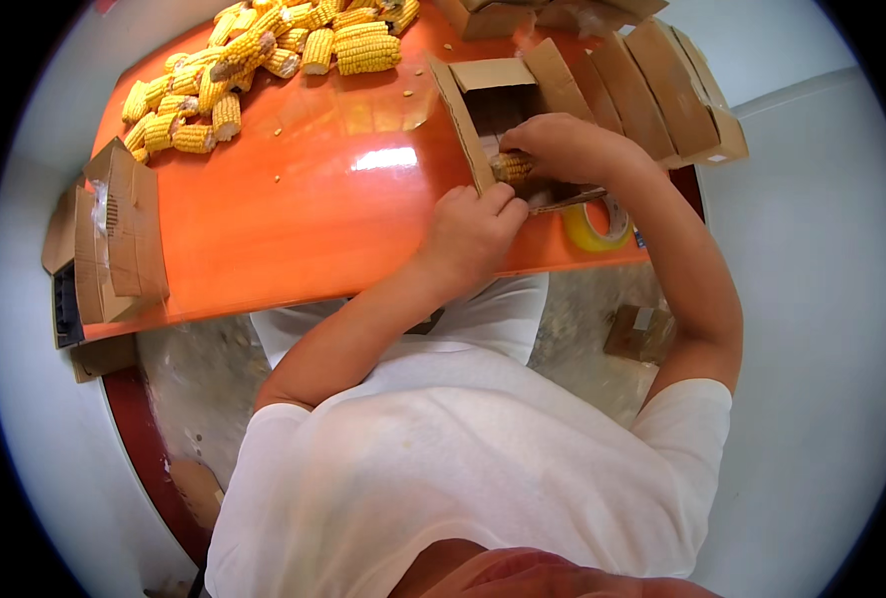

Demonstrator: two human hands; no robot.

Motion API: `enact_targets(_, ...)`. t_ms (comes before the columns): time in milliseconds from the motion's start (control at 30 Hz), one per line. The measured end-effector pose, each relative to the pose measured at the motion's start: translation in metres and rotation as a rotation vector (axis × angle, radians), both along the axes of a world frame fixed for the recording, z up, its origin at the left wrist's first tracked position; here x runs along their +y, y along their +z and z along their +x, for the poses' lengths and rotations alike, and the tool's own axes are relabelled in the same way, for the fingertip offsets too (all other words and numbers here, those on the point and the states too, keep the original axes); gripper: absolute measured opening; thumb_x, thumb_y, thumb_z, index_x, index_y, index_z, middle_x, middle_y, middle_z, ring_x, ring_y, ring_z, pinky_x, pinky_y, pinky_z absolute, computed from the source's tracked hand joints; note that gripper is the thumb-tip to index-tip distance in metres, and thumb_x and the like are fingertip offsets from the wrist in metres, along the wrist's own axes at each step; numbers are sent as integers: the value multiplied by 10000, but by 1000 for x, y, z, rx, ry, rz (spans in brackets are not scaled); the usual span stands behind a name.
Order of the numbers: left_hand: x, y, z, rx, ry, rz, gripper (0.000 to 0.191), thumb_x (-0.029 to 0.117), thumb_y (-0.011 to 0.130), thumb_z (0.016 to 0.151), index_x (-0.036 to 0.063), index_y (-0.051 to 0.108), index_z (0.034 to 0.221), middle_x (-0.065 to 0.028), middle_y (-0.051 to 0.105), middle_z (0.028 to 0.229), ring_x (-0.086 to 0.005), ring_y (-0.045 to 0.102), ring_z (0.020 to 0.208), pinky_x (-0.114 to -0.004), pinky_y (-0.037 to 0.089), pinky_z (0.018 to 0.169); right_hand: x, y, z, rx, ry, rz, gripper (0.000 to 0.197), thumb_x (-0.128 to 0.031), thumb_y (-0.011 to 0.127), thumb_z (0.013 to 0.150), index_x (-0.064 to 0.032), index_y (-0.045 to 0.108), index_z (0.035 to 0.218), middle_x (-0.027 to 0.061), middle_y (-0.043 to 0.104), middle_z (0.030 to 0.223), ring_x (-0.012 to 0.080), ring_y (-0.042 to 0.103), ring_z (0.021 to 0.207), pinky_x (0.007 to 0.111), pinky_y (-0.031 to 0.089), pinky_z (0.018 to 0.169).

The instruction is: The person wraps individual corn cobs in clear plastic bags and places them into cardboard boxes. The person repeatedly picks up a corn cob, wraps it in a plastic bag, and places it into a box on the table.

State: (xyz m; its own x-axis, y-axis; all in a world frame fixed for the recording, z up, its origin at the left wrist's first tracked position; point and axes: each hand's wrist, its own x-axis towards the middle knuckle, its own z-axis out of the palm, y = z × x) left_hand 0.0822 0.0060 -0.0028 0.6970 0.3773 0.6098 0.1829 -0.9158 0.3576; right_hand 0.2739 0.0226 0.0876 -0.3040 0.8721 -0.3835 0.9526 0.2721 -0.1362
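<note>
An open cardboard box [464,138] stands near the front edge of the orange table, its flaps spread. My right hand [562,148] reaches inside and grips a piece of corn cob [512,167] low in the box, close to its near left corner. The right fingertips are partly hidden behind the hand. With bent fingers, my left hand [477,224] holds the near left edge of the same box. Beside the box's near side, partly under the right forearm, lies a roll of clear yellowish tape [591,230].
A heap of cut corn cobs [211,82] covers the table's far left, with loose kernels scattered nearby. Cardboard boxes [652,90] stand side by side at the right; another taped box [125,224] is at the left edge. On the floor lies a small carton [639,333].
</note>
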Motion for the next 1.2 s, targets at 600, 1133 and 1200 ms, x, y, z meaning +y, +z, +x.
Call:
enact_targets(600,12,16,0,-32,-37,-71,206,54,647,718,53,587,914,-104,585,897,-311,582,814,-400,484,672,-2,-2,12,56,-56,-185,198,-133,601,802,-22,656,956,173,657,897,336,621,832,400,482,753)
enact_targets(1133,55,59,-145,-105,388,123,135,158,677,747,119,638,870,-69,557,1148,-252,562,967,-408,420,875,-55,58,-100,412,32,644,352,-22,681,721,-59,620,1066,121,610,1059,316,573,989,383,474,840)
enact_targets(1200,60,69,-207,-101,494,161,73,176,670,747,132,644,800,-40,573,1094,-237,553,982,-410,385,927,-51,44,-150,486,71,578,363,-15,694,707,-60,621,1059,119,606,1076,307,570,1004,380,474,845)
